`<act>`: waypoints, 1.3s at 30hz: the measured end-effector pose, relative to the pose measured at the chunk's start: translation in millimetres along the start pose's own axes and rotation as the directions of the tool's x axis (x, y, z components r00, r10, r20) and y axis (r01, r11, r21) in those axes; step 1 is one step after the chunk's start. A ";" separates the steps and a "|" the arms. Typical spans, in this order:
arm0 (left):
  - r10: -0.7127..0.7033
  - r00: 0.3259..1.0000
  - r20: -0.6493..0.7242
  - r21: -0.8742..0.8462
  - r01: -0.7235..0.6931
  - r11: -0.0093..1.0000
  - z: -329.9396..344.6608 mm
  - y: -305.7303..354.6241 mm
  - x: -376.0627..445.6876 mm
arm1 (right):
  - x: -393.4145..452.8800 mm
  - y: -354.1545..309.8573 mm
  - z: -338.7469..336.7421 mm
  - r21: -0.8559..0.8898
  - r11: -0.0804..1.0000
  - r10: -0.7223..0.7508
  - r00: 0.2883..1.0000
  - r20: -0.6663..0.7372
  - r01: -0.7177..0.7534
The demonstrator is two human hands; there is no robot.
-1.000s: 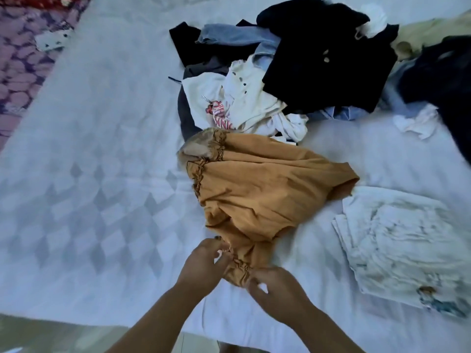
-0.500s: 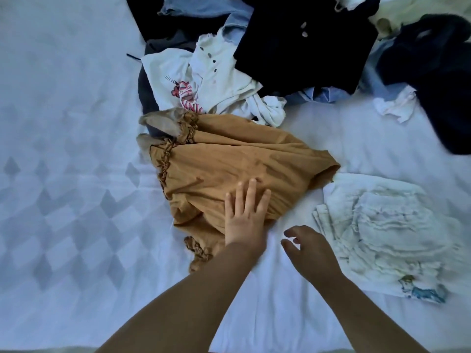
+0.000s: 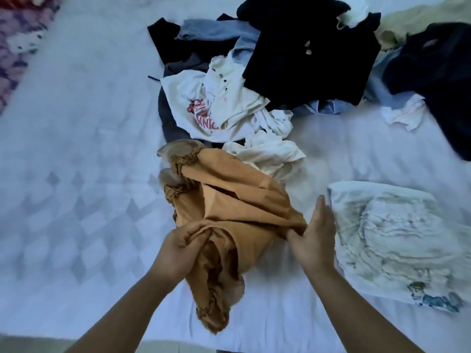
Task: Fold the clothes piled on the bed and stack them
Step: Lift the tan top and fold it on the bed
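A: Change since half a second ago: the left hand (image 3: 182, 247) no longer lies flat on the mustard garment (image 3: 237, 207). Its fingers are now curled round a bunched fold at the garment's near left side. The right hand (image 3: 314, 233), which hovered off the cloth with loosely curled fingers, now has its thumb tucked under the garment's right corner and its fingers extended straight along that edge.

B: And the garment itself?

A: It sits between the two hands on the white bedsheet (image 3: 84, 179), more gathered than before, with one flap lapped across the middle. A ruffled end trails from below the left hand toward the person. The folded white printed garment (image 3: 397, 240) lies just right of the right hand, apart from it, as before. The pile of unfolded clothes (image 3: 293, 67) lies beyond both hands.

B: What can't be read?

A: Whether the right fingers press the cloth or only lie alongside it: cannot tell. The garment type is unclear under the folds. The white T-shirt with pink print (image 3: 204, 110) shows only part of its lettering. The dark garment (image 3: 438, 72) beyond the right hand is cut off by the frame edge. The patterned fabric (image 3: 15, 54) far left of the left hand is blurred.
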State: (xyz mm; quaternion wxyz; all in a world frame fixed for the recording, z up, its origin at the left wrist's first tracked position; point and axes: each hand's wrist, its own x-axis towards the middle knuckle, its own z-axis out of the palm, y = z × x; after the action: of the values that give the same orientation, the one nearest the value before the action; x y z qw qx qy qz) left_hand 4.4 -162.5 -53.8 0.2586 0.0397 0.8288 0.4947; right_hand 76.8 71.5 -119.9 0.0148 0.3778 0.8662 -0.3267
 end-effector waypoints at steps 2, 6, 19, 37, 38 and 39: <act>-0.027 0.998 -0.049 0.019 0.028 0.999 -21.3 -7.4 -13.6 | 1.4 -6.6 5.0 -0.154 0.982 -0.098 0.990 0.099 0.113; -0.051 0.944 -0.326 0.434 0.197 0.879 -47.7 -42.1 -20.3 | 0.9 -13.2 25.2 -0.225 0.921 -0.233 0.913 0.335 0.317; 0.159 0.925 0.345 0.853 -0.379 0.359 65.5 -103.5 -45.4 | -33.8 43.2 50.7 -0.138 0.775 -0.537 0.757 0.371 0.617; -0.013 0.989 -0.150 0.187 0.042 0.982 -3.0 -38.4 -27.2 | -42.4 -6.6 52.1 -0.346 0.607 -0.507 0.684 0.525 0.716; -0.022 0.984 -0.177 0.152 0.049 0.987 -6.3 -29.3 -31.7 | -49.1 -7.8 53.4 -0.364 0.607 -0.531 0.701 0.476 0.706; -0.020 0.978 -0.206 0.121 0.045 0.992 -11.0 -21.0 -35.9 | -54.8 -11.0 52.5 -0.364 0.616 -0.573 0.714 0.402 0.699</act>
State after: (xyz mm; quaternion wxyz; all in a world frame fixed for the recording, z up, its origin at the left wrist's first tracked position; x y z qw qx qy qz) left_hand 34.2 -193.5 -53.3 0.1771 -0.0088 0.8808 0.4391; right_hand 97.0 0.4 -140.1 0.0996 -0.0172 0.9873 -0.1230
